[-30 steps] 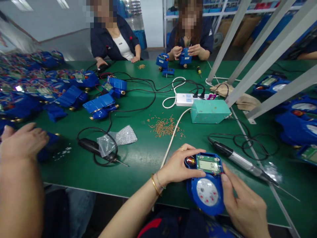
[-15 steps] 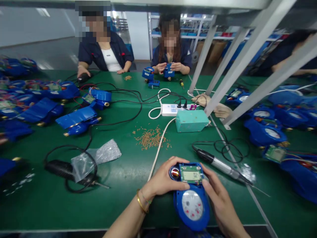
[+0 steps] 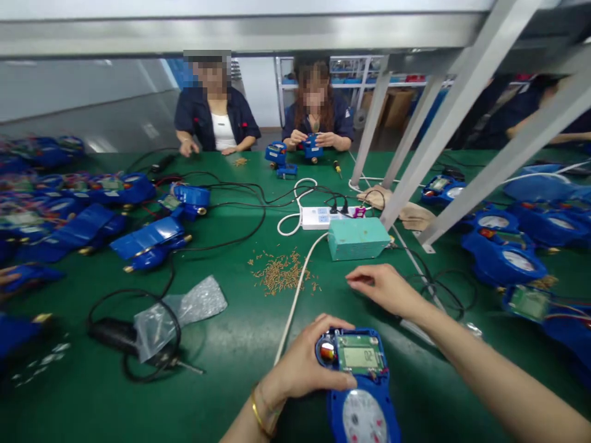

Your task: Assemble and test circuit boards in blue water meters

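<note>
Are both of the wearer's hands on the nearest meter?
No, the left hand holds the meter while the right hand is apart from it.

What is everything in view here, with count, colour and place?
Display meter: one, blue, front centre
Other meters: many, too blurred to count, blue, left, right and far side
Screws: uncounted pile, brass-coloured, centre; smaller pile beyond
Metal box: one, teal, centre-right
Power strip: one, white, behind the box
Electric screwdrivers: at least two, black or grey, left and right
Hand screwdriver: one, yellow-black, far side
Plastic bag: one, clear, left
Cables: several, black and white, across the workbench, green
Cloth: one bundle, beige, right
Metal frame: one, grey, overhead and right
Co-workers: two, dark jackets, opposite; others partly visible
Bracelet: at least one, gold-coloured, left wrist
Left grip: one, bare, around display meter
Right grip: one, bare, near box
</note>
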The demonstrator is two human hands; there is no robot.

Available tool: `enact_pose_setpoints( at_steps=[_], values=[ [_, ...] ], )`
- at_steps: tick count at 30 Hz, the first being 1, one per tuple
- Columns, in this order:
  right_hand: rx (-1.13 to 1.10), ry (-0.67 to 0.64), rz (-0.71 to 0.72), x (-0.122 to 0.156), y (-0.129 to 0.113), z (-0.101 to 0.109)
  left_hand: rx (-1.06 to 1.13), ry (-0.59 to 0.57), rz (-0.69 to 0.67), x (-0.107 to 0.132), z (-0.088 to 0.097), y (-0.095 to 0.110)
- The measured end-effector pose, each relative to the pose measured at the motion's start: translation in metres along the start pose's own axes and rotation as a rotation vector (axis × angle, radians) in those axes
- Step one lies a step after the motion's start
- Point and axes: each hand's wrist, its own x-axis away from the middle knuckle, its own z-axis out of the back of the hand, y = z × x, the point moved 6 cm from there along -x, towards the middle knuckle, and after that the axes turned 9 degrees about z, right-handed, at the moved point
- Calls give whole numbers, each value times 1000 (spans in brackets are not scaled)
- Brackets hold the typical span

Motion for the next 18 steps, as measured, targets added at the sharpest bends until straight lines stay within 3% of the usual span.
enact_pose_setpoints(
  at_steps=[3,7,13,18],
  values=[
    [142,-135,70,-48,-3,-47,-33,24,-11,3,0,2],
    [336,-261,202,-71,-6,-83,-54,40,-31,4,1,2],
    [543,-333,275,-62,-4,-94,-8,31,-151,4,-1,4],
    [514,-305,273,-62,-6,-99,28,39,-208,4,-3,4]
  ],
)
